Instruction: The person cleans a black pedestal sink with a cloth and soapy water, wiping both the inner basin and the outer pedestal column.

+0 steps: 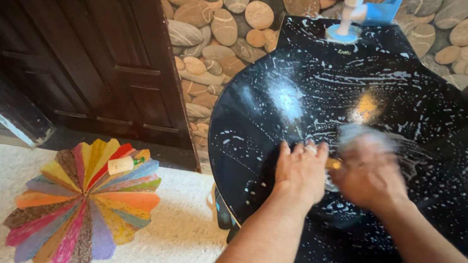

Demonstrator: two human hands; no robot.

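A glossy black round wash basin (453,125) streaked with white soap suds fills the right half of the head view. My left hand (301,170), a ring on one finger, lies flat inside the basin near its middle. Beside it my right hand (368,171) is blurred with motion and closed around a small scrubber, only a bit of it showing. The two hands almost touch. A white tap with a blue handle (364,10) stands at the basin's far edge.
A pebble-stone wall (234,22) rises behind the basin. A dark wooden door (72,32) stands at left. On the pale floor lies a round multicoloured mat (83,204) with a small bottle (127,164) on it.
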